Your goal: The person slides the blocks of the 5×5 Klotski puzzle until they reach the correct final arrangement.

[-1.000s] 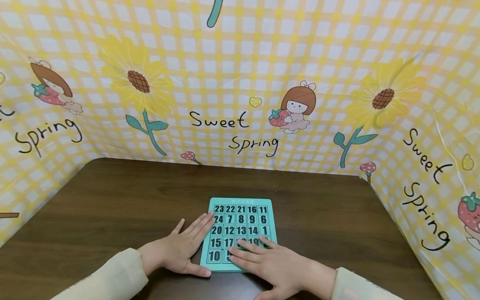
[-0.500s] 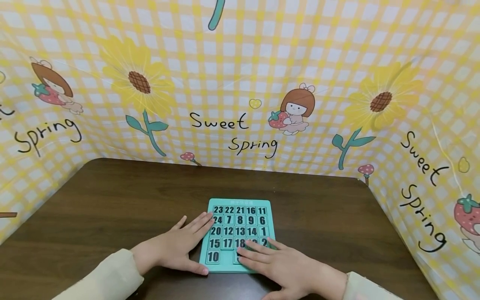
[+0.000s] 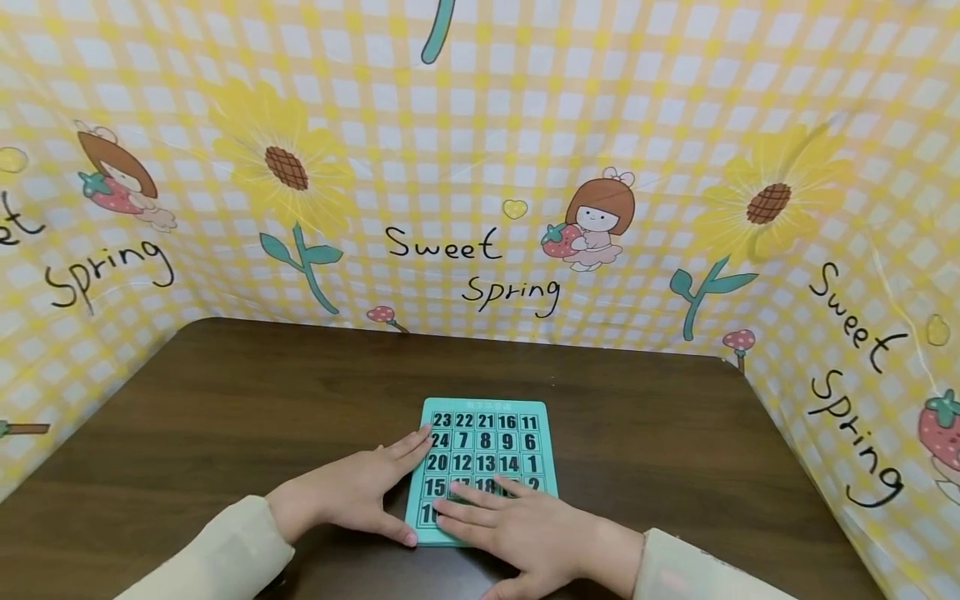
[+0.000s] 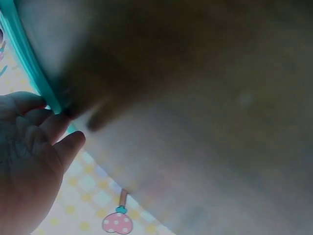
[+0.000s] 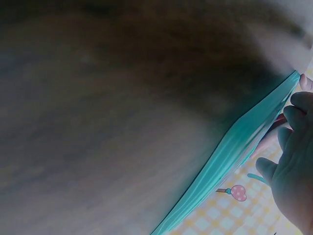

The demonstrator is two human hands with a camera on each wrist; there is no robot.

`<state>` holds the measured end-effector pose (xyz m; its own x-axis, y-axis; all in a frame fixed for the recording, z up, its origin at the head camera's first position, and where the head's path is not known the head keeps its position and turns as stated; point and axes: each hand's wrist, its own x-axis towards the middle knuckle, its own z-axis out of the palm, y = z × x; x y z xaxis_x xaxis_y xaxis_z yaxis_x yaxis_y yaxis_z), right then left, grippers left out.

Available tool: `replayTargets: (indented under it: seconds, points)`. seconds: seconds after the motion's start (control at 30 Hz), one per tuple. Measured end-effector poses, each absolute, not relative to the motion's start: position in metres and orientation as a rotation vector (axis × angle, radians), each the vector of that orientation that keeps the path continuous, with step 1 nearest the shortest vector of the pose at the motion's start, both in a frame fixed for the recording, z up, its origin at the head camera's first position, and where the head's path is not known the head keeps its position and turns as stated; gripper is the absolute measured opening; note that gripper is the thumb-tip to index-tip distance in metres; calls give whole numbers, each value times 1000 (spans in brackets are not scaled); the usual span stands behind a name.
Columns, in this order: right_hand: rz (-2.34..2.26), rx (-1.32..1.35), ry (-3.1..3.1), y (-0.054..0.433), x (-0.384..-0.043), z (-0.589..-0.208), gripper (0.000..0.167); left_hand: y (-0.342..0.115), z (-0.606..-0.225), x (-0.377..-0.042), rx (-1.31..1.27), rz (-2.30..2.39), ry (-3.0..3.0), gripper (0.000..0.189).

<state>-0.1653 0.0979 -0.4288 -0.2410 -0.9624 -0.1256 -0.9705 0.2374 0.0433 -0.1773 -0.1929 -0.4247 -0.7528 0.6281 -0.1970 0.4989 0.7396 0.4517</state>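
A teal number slide puzzle (image 3: 486, 406) lies flat on the table, its black-numbered tiles facing up. My left hand (image 3: 352, 492) steadies it from the left, straight fingers along the left edge and thumb at the near left corner. Across the lower rows my right hand (image 3: 525, 529) spreads its straight fingers, fingertips on the tiles by the 10 and 17. Those fingers hide most of the bottom row. In the left wrist view the left hand (image 4: 34, 142) touches the teal rim; the right wrist view has the right hand (image 5: 296, 156) over the puzzle's side (image 5: 234, 147).
The dark wood table (image 3: 262, 392) extends around the puzzle on all sides. A yellow checked cloth (image 3: 450, 150) printed with flowers and lettering hangs behind it and along both sides.
The right hand first shifted right, baring a gap beside the 10 with a tile to its right, then came back left over the bottom row. The left hand stays at the puzzle's edge.
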Motion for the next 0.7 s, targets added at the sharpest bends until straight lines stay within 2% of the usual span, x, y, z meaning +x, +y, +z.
replayTargets:
  seconds: [0.7]
  points:
    - [93,-1817,2440,129,-163,-430,80,-194,-430,-177,849,536,2624,120]
